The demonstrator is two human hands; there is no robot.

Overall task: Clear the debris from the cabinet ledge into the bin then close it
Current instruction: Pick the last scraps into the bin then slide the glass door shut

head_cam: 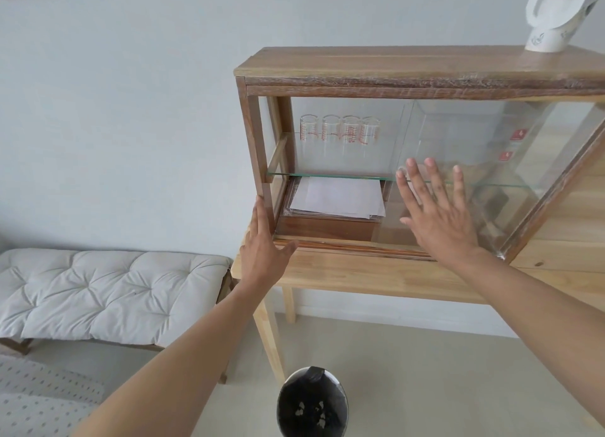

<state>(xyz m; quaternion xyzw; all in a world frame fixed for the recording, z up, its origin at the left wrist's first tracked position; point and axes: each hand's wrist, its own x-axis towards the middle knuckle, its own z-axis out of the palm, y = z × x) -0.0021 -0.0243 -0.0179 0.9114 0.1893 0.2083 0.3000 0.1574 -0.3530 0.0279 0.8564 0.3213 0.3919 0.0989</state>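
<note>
A wooden cabinet with glass sliding doors stands on a light wooden table. My left hand rests flat against the cabinet's left front post, thumb on the bottom ledge. My right hand is spread flat on the glass door, which covers the cabinet's right part; the left part stands uncovered. On the floor below stands a round bin with a black liner and a few pale scraps inside. I see no debris on the ledge.
Inside the cabinet, several glass beakers stand on a glass shelf above a stack of white papers on a wooden box. A white vase sits on top. A cushioned bench stands to the left.
</note>
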